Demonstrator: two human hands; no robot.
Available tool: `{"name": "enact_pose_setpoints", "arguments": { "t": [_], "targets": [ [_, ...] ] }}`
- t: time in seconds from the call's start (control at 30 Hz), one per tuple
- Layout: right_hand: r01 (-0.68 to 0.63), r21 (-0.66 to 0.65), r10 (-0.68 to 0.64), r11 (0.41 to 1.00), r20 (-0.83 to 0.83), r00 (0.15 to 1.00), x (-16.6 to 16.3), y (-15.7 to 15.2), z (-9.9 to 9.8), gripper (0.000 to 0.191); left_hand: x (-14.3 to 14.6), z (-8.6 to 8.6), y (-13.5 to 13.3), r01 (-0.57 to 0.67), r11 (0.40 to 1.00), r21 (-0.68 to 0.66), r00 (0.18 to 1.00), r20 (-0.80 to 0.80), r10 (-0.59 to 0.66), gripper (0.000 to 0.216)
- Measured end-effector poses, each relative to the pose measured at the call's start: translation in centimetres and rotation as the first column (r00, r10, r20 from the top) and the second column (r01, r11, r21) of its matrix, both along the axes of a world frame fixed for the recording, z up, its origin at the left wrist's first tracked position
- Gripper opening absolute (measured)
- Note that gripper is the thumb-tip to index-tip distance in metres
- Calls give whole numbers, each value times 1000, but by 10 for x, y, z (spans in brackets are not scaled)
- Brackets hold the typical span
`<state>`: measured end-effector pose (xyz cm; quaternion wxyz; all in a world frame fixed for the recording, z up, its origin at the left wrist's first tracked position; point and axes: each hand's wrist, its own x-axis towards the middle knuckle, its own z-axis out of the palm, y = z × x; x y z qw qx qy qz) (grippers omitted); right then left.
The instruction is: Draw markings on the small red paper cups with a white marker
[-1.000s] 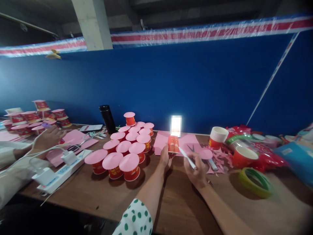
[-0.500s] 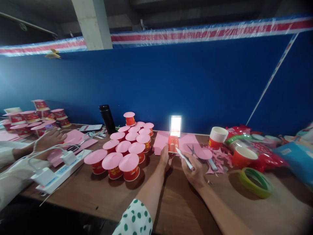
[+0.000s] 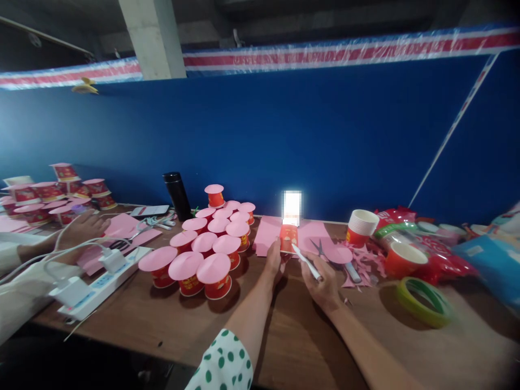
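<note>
My left hand [image 3: 273, 264] grips a red paper cup [image 3: 288, 239] that stands upside down on pink paper [image 3: 270, 233] at the back of the wooden table [image 3: 292, 336]. My right hand [image 3: 323, 284] is closed on a white pen [image 3: 307, 262], and its tip touches the paper at the cup's right base. Small scissors [image 3: 320, 248] and a cut pink paper circle [image 3: 340, 255] lie just right of the cup.
A cluster of red cups capped with pink discs [image 3: 202, 254] stands to the left, behind it a black flask [image 3: 177, 196]. A white power strip [image 3: 97, 281] and another person's hand [image 3: 81, 228] are far left. Stacked cups [image 3: 361, 227], a red cup [image 3: 401, 260], green tape [image 3: 424, 301] and bags lie right.
My right hand slid the pen slightly left and down toward the cup's base. The other person's hand shifted a little on the pink paper.
</note>
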<state>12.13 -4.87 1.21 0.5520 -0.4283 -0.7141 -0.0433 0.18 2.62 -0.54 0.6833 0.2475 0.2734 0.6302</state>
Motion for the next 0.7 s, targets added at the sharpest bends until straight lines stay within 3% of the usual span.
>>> {"name": "enact_pose_setpoints", "arguments": {
  "t": [0.2,0.7],
  "targets": [
    [-53,-28,53,998,0,999,-2,-2,2,21,0,1,-1,2,1000,0,1000,-1,-2,37],
    [-21,-38,20,999,-28,999,-1,-3,4,23,1,0,0,-13,1000,10,1000,-6,13,37]
  ]
}}
